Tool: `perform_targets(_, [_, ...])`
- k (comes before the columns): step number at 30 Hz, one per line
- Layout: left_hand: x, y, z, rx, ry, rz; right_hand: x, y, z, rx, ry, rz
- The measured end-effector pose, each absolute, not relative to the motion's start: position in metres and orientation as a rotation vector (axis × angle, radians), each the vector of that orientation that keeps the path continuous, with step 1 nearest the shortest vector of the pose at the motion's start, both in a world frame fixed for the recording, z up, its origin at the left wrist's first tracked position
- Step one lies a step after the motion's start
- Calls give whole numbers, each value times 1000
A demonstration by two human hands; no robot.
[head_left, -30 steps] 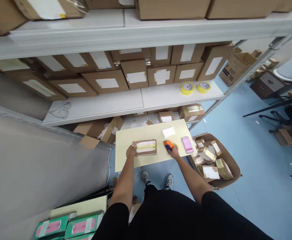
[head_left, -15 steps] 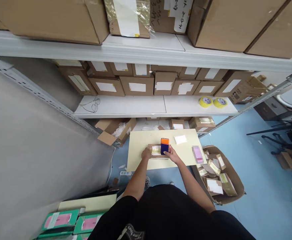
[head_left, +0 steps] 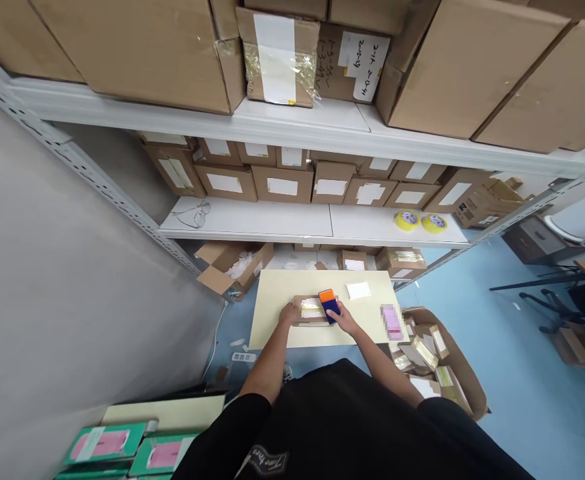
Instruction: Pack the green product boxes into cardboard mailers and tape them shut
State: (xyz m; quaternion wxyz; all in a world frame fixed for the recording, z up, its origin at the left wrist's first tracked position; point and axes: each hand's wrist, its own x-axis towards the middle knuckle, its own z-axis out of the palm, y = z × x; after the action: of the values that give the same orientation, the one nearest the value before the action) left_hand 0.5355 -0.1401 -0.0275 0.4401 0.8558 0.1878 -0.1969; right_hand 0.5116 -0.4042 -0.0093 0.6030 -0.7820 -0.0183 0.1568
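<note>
Carton (head_left: 472,383) of parcels (head_left: 426,352) at right, tape rolls (head_left: 407,221) on the shelf (head_left: 272,217). Cream counter (head_left: 272,292) has a cardboard box (head_left: 306,311), left hand (head_left: 289,312) fingers gripping its end, right hand (head_left: 343,318) fingers wrapped round a tape dispenser (head_left: 329,307). Blue floor (head_left: 472,300).

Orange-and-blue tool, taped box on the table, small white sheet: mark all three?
Orange-and-blue tool (head_left: 329,307), head view: upper part of its blue body.
Taped box (head_left: 311,311), head view: white label on its top.
Small white sheet (head_left: 358,291), head view: middle of its face.
</note>
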Motion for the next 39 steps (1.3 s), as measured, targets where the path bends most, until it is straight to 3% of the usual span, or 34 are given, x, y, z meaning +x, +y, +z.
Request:
perform_targets(6, [536, -158, 8, 2182, 506, -138, 501, -411, -17, -1766, -77, 400])
perform_targets(10, [549, -182, 31, 1887, 146, -252, 502, -415, -18, -1710, -111, 420])
perform_targets(17, [562, -190, 39, 1661, 169, -461, 511, -421, -24, -1713, -169, 426])
perform_targets(22, [562, -187, 42, 1645, 72, -405, 512, -422, -23, -1713, -206, 437])
perform_targets(33, [544, -194, 62, 1881, 137, -7, 528, -417, 32, -2008, -224, 259])
perform_targets(39, [546, -162, 72, 1813, 310, 210, 534, -439, 57, -2204, -247, 314])
